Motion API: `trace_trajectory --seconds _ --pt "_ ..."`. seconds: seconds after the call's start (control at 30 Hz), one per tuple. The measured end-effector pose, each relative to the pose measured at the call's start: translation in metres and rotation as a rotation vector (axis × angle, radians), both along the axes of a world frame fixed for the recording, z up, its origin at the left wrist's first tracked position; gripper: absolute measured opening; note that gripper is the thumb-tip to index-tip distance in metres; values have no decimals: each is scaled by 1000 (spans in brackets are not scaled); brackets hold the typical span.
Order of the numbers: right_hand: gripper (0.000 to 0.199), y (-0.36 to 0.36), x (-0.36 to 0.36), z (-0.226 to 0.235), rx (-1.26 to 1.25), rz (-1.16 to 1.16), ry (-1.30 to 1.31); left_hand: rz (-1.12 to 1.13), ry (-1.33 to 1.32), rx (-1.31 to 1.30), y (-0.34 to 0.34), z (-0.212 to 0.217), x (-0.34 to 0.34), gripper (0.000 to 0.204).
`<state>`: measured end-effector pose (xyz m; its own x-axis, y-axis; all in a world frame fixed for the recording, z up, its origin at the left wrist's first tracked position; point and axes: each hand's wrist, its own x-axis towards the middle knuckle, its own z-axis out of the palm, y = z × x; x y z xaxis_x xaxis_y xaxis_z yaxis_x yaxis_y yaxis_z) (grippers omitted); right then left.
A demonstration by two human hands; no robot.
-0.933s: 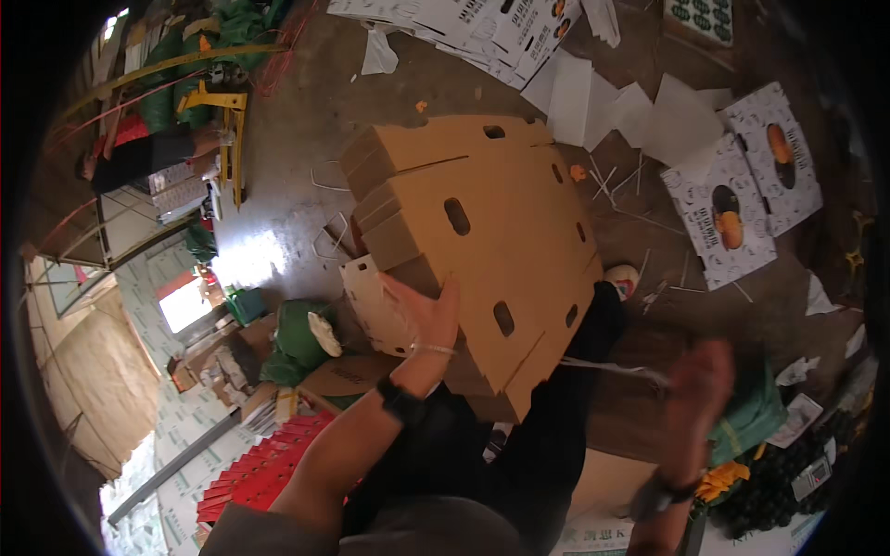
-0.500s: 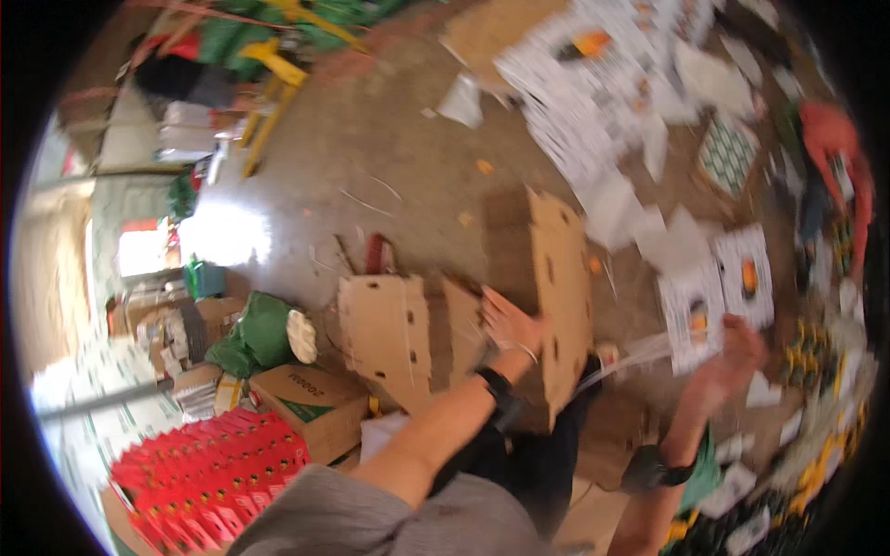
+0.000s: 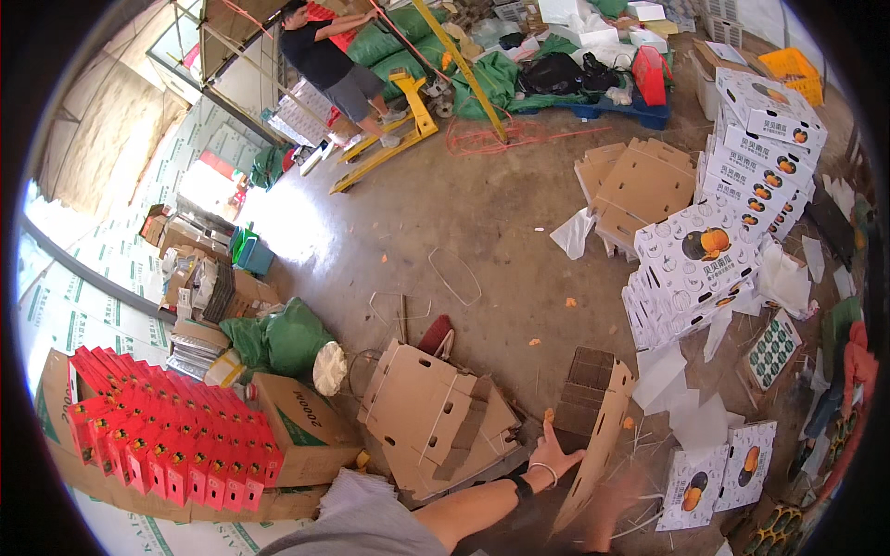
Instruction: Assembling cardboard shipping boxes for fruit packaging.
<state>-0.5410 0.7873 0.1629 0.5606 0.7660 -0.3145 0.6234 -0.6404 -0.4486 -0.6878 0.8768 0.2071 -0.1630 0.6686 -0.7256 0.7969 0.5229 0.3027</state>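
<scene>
A brown cardboard sheet (image 3: 601,435), partly folded with a darker flap, stands tilted in front of me. My left hand (image 3: 553,457) is at its left side, with fingers spread and the thumb against or close to the board. On the other side of the sheet, low in the view, my right hand (image 3: 619,496) is smeared by motion, so its fingers cannot be made out. More flat brown cardboard blanks (image 3: 431,417) with hand slots lie stacked to the left of my left hand.
White printed cartons (image 3: 695,255) are piled at the right, with loose white paper sheets (image 3: 700,422) on the floor. Red packages (image 3: 171,435) and a brown carton (image 3: 301,422) sit at the left. Farther back, a person (image 3: 324,60) stands near a yellow pallet jack (image 3: 408,120).
My view has tilted up, showing more of the room. The left hand has shifted from the cardboard's face toward its left side. The right hand has come from the far right toward the cardboard.
</scene>
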Motion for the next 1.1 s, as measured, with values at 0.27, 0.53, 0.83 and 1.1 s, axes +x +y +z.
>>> trace_trajectory --seconds 0.27,0.53,0.83,1.1 --pt "41 -17 135 -52 311 -552 1 507 -681 -342 -11 -1 -54 122" --pt "40 -11 -6 -37 -248 -1 1126 292 -655 -515 -32 -69 -51 121" --pt "81 1 -24 -53 -147 -272 1090 457 -1010 -362 -24 -32 -33 92" --pt "72 71 -11 93 229 -593 1222 152 -1217 -4 41 12 12 96"
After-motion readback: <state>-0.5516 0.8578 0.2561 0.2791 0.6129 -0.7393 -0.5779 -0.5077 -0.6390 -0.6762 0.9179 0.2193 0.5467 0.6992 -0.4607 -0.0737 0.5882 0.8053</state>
